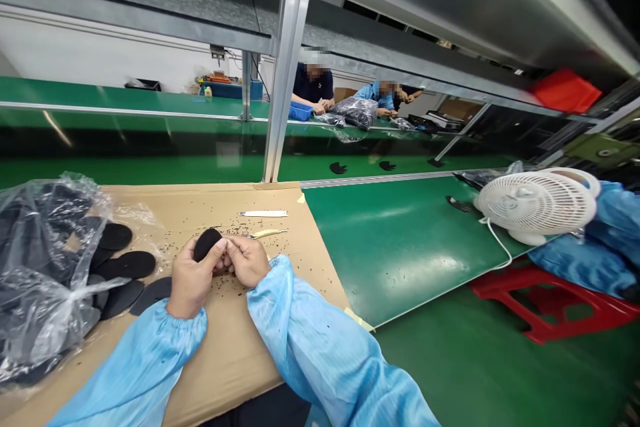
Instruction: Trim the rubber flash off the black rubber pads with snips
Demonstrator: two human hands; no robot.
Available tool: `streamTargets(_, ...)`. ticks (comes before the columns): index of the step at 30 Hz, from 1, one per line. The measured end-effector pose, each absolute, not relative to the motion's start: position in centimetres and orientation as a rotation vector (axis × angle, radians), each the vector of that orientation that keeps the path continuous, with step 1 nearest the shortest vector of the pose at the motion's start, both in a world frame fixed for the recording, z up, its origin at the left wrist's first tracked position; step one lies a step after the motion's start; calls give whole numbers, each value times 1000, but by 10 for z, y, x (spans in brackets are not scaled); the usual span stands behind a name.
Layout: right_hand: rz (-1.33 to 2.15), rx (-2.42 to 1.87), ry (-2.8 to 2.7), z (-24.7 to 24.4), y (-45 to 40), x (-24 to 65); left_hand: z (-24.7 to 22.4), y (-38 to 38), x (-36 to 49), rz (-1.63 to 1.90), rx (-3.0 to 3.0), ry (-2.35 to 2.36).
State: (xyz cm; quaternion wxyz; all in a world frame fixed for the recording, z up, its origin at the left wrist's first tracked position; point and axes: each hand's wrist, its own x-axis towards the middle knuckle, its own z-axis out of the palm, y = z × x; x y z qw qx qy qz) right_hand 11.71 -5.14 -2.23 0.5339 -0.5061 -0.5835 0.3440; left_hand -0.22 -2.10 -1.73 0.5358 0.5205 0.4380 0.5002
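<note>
Cardboard (233,343) on green bench (370,247) is strewn w/ black bits (223,285). Over it, black pad (207,244) is held upright in L hand (193,280), fingers curled round; its edge is pinched by R hand (249,261), fingertips together. Bag (47,320) & more pads (127,265) are piled L. White tool (263,213) is laid just beyond. Co-workers (313,85) seen in bkgd.

No text, label, brand, number or sign is reading clearly anywhere. A tiny pale mark is showing on the dark shirt (306,88) of a person at the far desk (70,92), but it is appearing too small and blurred for any letter or figure to be made out.
</note>
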Motion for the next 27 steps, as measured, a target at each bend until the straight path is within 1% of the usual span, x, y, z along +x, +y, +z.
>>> streamTargets(3,842,-1243,-1196,-22,-47,116,-19,-20,-4,1185,1273,1102)
streamTargets(6,768,-1313,-1038,-12,-38,123,-21,-18,-5,1159,1305,1211)
streamTargets(8,660,-1405,-1044,-1,-30,138,-22,-17,-5,1135,1372,1274)
streamTargets(10,491,-1588,-1145,9,-22,164,-24,-16,-6,1110,1479,1318)
streamTargets(12,306,-1791,-1247,16,-16,201,-27,-15,-7,1100,1597,1310)
streamTargets(14,205,-1884,-1270,17,-14,246,-30,-14,-8,1115,1757,1253)
streamTargets(17,81,-2049,-1288,8,-19,316,-35,-13,-9,1088,2035,1210)
streamTargets(21,-14,-2277,-1208,-17,-30,396,-37,-15,-7,901,2249,1233)
streamTargets(24,-78,-2384,-1159,-34,-26,437,-39,-17,-6,815,2361,1243)
streamTargets(27,-118,-2435,-1163,-43,-8,464,-40,-21,-6,812,2428,1213)
